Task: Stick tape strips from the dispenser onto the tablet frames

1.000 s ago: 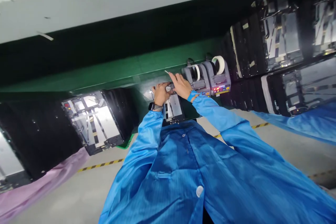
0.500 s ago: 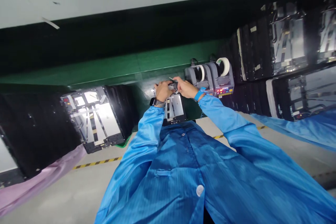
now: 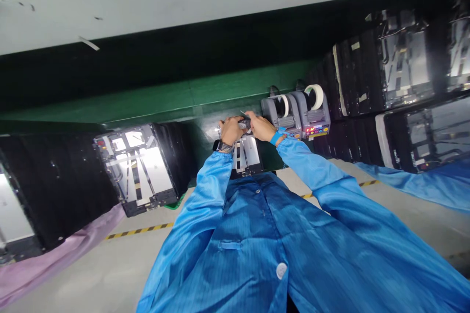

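My left hand (image 3: 230, 129), with a watch on its wrist, and my right hand (image 3: 261, 126), with a blue wrist strap, meet at the far edge of a flat metal-backed panel (image 3: 248, 155) lying on the green belt (image 3: 205, 95). Both hands are closed in a pinch. A thin pale strip of tape (image 3: 244, 114) sticks out from my right fingers. What my left fingers pinch is too small to make out. Blue coat sleeves cover both arms.
Two grey tape dispensers (image 3: 282, 110) (image 3: 314, 106) with white rolls stand just right of my hands. A similar panel in a black tray (image 3: 137, 168) lies to the left. More black trays with panels (image 3: 400, 63) are stacked on the right. Another person's blue sleeve (image 3: 422, 183) reaches in there.
My right hand has come down and left from a raised position, bringing the tape strip to meet my left hand at the panel's far edge. The view has shifted slightly.
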A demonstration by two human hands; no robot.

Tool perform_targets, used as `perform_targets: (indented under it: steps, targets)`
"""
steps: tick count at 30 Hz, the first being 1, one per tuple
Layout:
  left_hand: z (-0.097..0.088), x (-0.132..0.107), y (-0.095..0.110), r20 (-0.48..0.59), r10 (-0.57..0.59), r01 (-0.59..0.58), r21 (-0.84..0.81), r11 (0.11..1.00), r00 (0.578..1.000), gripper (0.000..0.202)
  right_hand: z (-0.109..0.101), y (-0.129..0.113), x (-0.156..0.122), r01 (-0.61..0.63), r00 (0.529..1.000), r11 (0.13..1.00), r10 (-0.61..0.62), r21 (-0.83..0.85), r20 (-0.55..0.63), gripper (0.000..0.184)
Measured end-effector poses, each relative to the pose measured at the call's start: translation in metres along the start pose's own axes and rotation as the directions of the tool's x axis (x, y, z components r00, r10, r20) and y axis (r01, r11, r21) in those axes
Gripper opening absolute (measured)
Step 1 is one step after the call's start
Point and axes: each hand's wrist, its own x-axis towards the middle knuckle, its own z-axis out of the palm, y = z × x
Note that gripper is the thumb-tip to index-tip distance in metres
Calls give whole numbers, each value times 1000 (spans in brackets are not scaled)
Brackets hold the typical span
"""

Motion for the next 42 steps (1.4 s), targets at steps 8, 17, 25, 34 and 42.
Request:
perform_targets:
  steps: [8,17,25,34,42]
  targets:
    - [1,1,-1,10,-8,9,-32,999,1000,49,5,0,2,-15,1000,1000,15,-24,-13,82]
    - [1,8,-6,29,15,-14,-56,998,999,54,2,-4,17,-115,989,978,96,-176,-112,107]
    - [-3,6,-6,59,8,-5,-51,999,998,56,-19,4,30,-108,991,986,117,-129,69,107]
    - [1,6,-14,-76,114,-127,-199,972,991,42,-10,3,18,-125,988,992,127,-24,91,107]
    - [22,-64,-70,-534,-266,-135,-597,791,803,31,36,-22,-13,118,962,961,-49,250,-268,73]
